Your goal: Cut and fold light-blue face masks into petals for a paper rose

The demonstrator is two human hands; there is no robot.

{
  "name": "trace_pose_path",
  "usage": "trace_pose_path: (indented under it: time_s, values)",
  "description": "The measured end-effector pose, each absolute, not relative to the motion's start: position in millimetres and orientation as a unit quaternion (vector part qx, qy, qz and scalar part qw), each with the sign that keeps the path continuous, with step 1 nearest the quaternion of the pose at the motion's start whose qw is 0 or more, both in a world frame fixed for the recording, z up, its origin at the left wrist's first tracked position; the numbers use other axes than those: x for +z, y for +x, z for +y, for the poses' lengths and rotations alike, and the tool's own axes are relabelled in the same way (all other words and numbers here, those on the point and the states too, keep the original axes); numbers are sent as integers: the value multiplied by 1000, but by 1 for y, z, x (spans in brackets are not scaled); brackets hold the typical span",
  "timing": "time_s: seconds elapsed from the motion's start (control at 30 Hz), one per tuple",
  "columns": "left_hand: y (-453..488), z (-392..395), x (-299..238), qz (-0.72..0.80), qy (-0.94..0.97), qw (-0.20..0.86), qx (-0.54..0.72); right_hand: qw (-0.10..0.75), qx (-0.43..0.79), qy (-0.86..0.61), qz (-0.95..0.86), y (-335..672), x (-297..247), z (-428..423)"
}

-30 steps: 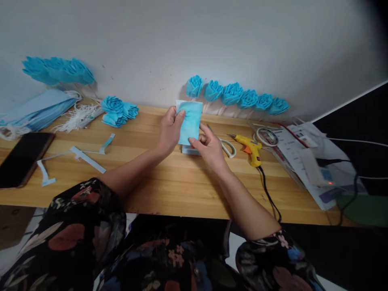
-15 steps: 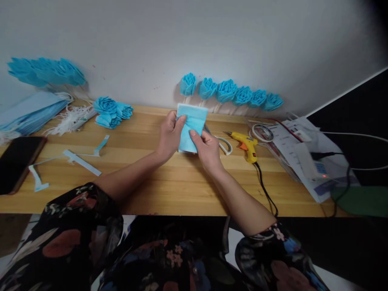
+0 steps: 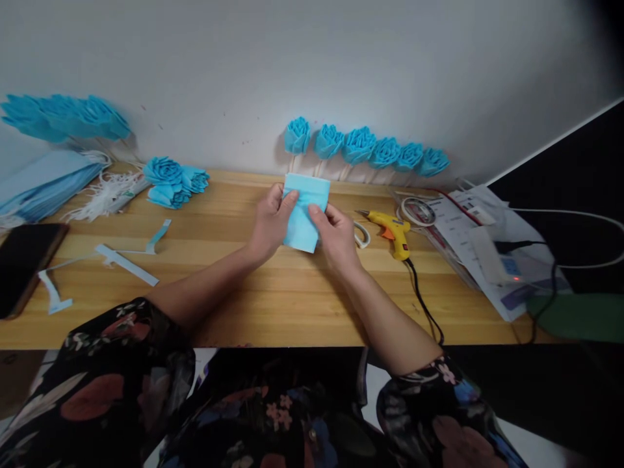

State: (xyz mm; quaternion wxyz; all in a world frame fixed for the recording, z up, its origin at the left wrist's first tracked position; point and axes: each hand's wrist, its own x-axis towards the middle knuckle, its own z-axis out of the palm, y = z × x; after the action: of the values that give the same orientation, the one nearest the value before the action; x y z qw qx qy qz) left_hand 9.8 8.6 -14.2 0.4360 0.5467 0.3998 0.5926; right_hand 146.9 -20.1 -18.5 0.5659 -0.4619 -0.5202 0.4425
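Both my hands hold one light blue sheet, a flat rectangle of thin mask-like material, just above the wooden table. My left hand pinches its left edge, thumb on the front. My right hand grips its right edge with the thumb across the face. White-handled scissors lie just right of my right hand, mostly hidden behind it.
A yellow glue gun with a black cord lies to the right, then a tape roll and papers. Several blue paper roses lean on the wall. More roses, blue strips, stacked masks and a phone lie left.
The sheet came down from an upright hold to nearly the tabletop. My right thumb slid up across its face. The view drifted slightly right.
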Motion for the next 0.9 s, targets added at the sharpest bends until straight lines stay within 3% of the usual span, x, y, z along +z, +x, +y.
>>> trace_pose_path:
  time_s: [0.2,0.33,0.63,0.9]
  values:
    - [12,8,-17,378,550,479,570,605,413,-476,-487,159,-9,-10]
    - [15,5,-17,356,583,511,521,574,432,-461,-522,169,0,-8]
    - [15,-1,-13,363,657,478,456,559,398,-470,-555,177,3,-8]
    - [12,-3,-11,386,663,471,436,652,263,-500,-506,188,4,1]
